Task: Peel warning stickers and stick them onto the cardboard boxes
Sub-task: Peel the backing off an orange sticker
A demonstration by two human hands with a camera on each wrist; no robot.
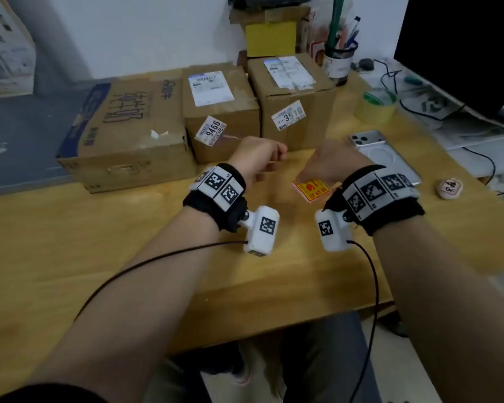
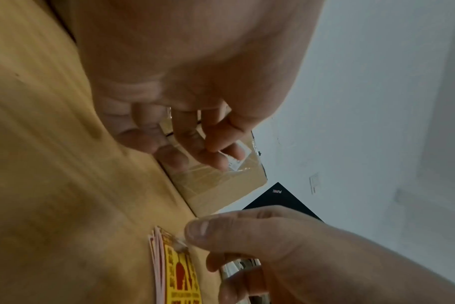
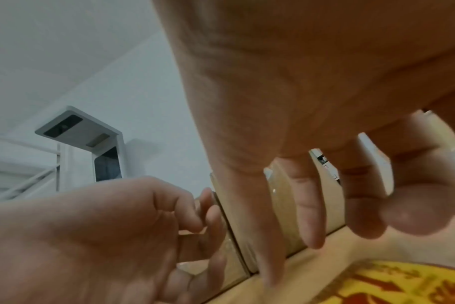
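A small stack of yellow-and-red warning stickers [image 1: 312, 189] [image 2: 179, 273] [image 3: 392, 286] lies on the wooden table [image 1: 128, 242], in front of three cardboard boxes. These are a large printed box [image 1: 122, 135], a middle box [image 1: 221, 112] and a right box [image 1: 294, 103]. My right hand [image 1: 312, 173] [image 3: 351, 232] hovers over the stack's far corner with fingers pointing down, its thumb [image 2: 198, 230] at that corner. My left hand [image 1: 269, 167] [image 2: 195, 148] hangs just left of it with loosely curled fingers. I see nothing in it.
A phone in a clear case [image 1: 384, 152] lies right of my right hand. Behind it are a tape roll [image 1: 376, 107], a pen cup [image 1: 339, 59], cables and a dark monitor [image 1: 463, 48]. A small round token [image 1: 450, 189] sits at the right edge.
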